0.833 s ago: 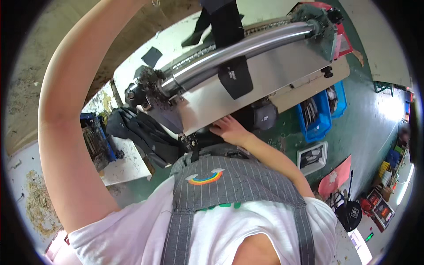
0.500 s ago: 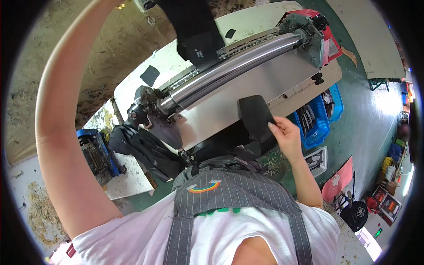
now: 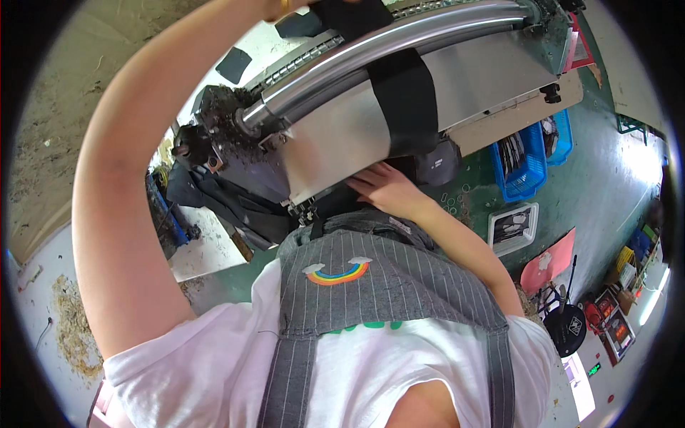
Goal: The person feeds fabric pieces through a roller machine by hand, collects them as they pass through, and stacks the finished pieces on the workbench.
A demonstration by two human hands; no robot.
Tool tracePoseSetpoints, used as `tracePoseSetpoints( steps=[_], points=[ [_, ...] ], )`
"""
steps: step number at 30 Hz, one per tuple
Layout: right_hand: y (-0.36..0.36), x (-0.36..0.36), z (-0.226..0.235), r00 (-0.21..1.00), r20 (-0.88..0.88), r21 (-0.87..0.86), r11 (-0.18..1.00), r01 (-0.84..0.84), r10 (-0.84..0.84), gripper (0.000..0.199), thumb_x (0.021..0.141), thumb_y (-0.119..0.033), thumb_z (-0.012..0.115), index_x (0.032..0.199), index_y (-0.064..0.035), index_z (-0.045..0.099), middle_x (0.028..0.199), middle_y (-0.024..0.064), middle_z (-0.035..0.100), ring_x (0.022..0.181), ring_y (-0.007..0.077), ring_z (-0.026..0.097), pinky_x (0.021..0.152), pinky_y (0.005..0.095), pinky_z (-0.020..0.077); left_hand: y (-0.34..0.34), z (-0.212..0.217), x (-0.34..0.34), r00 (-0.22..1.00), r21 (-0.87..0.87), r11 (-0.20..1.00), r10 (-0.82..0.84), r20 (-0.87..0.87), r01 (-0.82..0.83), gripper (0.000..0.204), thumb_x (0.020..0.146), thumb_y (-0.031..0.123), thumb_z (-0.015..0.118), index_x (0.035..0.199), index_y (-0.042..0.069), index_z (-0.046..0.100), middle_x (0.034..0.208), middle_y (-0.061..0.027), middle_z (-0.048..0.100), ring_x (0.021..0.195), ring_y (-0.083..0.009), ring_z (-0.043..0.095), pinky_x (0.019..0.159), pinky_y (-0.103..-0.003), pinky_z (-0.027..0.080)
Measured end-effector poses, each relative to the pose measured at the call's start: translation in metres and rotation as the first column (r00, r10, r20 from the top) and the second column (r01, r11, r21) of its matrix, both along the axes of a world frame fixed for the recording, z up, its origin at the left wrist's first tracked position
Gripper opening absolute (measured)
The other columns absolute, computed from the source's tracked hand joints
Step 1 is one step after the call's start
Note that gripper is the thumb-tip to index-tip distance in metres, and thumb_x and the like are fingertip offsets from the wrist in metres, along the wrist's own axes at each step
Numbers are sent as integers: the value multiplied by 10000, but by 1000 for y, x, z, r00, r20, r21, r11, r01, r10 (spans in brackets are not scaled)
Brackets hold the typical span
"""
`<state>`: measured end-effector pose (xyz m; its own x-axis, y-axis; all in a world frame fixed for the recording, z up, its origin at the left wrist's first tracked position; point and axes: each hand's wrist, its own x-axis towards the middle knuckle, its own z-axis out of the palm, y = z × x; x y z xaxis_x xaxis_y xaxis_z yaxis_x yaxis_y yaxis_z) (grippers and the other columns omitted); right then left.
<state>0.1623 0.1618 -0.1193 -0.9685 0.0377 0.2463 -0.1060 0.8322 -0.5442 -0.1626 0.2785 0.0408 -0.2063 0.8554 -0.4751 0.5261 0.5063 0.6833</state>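
Note:
A black strip of sheet material [image 3: 405, 100] comes out from under the shiny metal roller [image 3: 342, 71] and lies across the sloping metal plate [image 3: 328, 146]. My left arm reaches over the machine's left end. My left hand [image 3: 284, 8] is at the top edge, beside a black piece [image 3: 353, 18] behind the roller; its fingers are mostly cut off. My right hand [image 3: 389, 189] is below the plate's front edge, fingers stretched out toward dark material whose shape I cannot make out. A dark grey piece [image 3: 438, 162] hangs right of it, by the strip's lower end.
Blue baskets [image 3: 524, 167] holding dark pieces stand on the green floor at right, with a white bin [image 3: 514, 228] nearer me. Black material [image 3: 214, 203] is heaped left of the machine. A loose black piece [image 3: 233, 65] lies behind the roller.
My right hand has let go of the black piece and moved left, below the plate edge. A black strip now lies over the plate. My left hand has come into view at the top.

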Motion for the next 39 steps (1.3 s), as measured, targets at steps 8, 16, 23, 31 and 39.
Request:
tracePoseSetpoints(
  steps=[8, 16, 23, 31, 39],
  points=[
    [-18, 9, 13, 997, 24, -141, 988, -68, 72, 203, 745, -77, 634, 947, -72, 615, 962, 73, 617, 927, 269, 599, 740, 379, 518, 9, 93, -38, 998, 257, 966, 30, 49, -42, 227, 814, 8, 696, 994, 61, 569, 851, -25, 566, 726, -128, 506, 622, -278, 437],
    [61, 75, 113, 704, 381, -764, 225, 605, -599, 271, 860, -9, 659, 1116, 39, 582, 959, 113, 689, 881, 156, 664, 780, 272, 517, 7, 145, -73, 696, 109, 955, -119, -708, 274, 195, 826, -50, 515, 899, 36, 674, 874, -103, 675, 739, -209, 596, 639, -307, 482],
    [97, -11, 108, 667, 291, -593, 418, 688, -686, 213, 806, -36, 719, 985, 25, 621, 954, 136, 674, 857, 198, 658, 753, 298, 516, 4, -21, -7, 929, -124, 933, -352, -116, 338, 345, 851, 340, 650, 1063, 72, 694, 1094, -56, 565, 956, -181, 548, 847, -304, 452],
    [10, 13, -19, 948, 217, 9, 972, 235, -231, 410, 825, -311, 685, 1061, 9, 589, 1058, 186, 601, 1053, 365, 570, 877, 445, 475, -5, -23, -3, 997, -33, 998, -62, -51, 60, 513, 774, 305, 725, 1116, -67, 644, 1071, -159, 664, 994, -256, 618, 901, -353, 483],
    [16, 18, -33, 877, 415, 29, 967, 254, -243, 531, 824, -380, 667, 1213, -37, 553, 1280, 173, 510, 1148, 364, 526, 975, 437, 435, 23, 59, -3, 977, 314, 945, 19, 210, -86, 265, 832, 51, 673, 1075, -20, 594, 1047, -104, 605, 973, -226, 579, 852, -385, 484]
  ],
)
